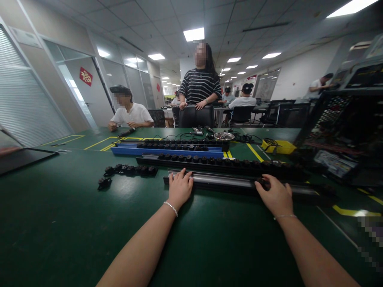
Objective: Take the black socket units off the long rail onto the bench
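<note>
A long dark rail (223,181) with a shiny metallic top lies crosswise on the green table in front of me. My left hand (180,189) rests on its left end, fingers stretched out and touching the top. Farther right, my right hand (277,196) is closed with thumb and fingers around a small black part (262,183) on the rail; the fingers partly hide it. Just behind lies another long black rail (209,160) carrying a row of black knob-like parts. Several similar loose black parts (131,170) lie in a line to the left.
Behind the rails is a blue rail (167,152), with a metal bowl (224,136), cables and a yellow bin (278,146) beyond. Dark equipment (338,131) stands at the right. A person in a striped shirt stands behind a chair (196,116); another sits at the far left.
</note>
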Available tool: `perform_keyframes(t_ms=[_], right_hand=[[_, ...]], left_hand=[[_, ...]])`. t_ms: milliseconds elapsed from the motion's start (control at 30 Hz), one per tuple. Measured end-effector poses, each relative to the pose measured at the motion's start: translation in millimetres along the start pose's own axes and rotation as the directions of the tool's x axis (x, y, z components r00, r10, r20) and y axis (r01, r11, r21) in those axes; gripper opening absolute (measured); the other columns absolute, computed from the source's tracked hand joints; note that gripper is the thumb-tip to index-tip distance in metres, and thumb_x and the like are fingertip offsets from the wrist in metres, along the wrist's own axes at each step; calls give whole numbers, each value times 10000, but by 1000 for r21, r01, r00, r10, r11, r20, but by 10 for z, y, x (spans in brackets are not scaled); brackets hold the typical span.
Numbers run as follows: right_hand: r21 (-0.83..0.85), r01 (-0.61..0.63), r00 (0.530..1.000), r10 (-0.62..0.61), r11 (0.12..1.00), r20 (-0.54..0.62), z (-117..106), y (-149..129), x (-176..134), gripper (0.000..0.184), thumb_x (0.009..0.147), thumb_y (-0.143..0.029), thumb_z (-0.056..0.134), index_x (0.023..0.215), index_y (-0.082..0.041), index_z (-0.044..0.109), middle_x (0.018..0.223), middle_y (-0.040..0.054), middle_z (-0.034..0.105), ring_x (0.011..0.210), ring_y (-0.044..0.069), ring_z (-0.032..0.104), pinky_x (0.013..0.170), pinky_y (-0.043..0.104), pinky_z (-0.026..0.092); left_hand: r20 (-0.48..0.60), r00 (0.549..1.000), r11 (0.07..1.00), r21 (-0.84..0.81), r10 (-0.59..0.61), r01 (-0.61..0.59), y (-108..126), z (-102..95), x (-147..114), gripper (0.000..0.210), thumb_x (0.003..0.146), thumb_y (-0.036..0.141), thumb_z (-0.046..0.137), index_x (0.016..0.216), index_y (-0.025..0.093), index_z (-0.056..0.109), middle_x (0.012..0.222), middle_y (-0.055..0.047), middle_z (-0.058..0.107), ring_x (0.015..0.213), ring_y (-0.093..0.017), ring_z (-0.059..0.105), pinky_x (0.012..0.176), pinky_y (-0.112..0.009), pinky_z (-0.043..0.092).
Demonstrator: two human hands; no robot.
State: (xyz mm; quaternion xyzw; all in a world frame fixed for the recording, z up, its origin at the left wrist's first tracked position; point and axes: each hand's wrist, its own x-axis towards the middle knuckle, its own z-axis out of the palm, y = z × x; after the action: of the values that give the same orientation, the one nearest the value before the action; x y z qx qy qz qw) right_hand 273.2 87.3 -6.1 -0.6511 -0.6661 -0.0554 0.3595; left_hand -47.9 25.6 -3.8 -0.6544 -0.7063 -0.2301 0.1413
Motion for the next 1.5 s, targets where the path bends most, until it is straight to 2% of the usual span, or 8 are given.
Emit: perform_keyframes(t_ms=[133,333,600,967,1267,1500], right_hand=[[-9,-33,999,33,999,3,-55,-25,0,437,783,-500,432,1060,-186,556,1004,89,657,891,249,591,986,547,260],[-206,-133,982,158,969,108,-162,-100,4,468,867,-453,257,951,-173,622,916,135,662,935,301,564,934,551,293],[-222,-127,975,163,967,152,-128,-69,20,498,874,-447,233,939,-186,652,878,122,656,977,276,549,966,516,278],[-128,1,993,14,992,115,-66,-63,-20,488,874,-438,244,872,-202,672,844,103,668,955,265,549,993,572,226],[-68,66,989,-56,996,133,-55,-84,-25,455,867,-423,283,873,-210,686,918,87,677,996,250,545,1007,544,252],[-13,134,987,-132,991,96,-28,-98,-39,429,852,-419,321,815,-214,697,891,75,685,958,231,561,996,498,288]], left_hand=[[-1,1000,1000,-1,-7,7,2,4,0,404,926,393,300,1206,278,567,1349,-68,497,1176,-245,479,1047,-501,245],[-7,1000,1000,3,1,-1,6,9,1,394,925,379,303,1196,277,571,1348,-66,498,1164,-241,489,1043,-505,250],[-3,1000,1000,-5,-14,14,14,5,-5,394,925,383,307,1198,285,574,1348,-60,499,1171,-240,484,1053,-499,241],[3,1000,1000,-5,-14,14,12,2,-3,393,922,387,313,1206,290,567,1352,-59,494,1173,-244,483,1051,-495,245],[4,1000,1000,5,-12,12,21,-8,-7,399,925,380,302,1209,286,566,1360,-58,486,1183,-239,473,1053,-487,240],[1,1000,1000,9,-15,15,16,2,-11,398,925,379,305,1215,285,561,1358,-57,490,1180,-237,473,1053,-486,236]])
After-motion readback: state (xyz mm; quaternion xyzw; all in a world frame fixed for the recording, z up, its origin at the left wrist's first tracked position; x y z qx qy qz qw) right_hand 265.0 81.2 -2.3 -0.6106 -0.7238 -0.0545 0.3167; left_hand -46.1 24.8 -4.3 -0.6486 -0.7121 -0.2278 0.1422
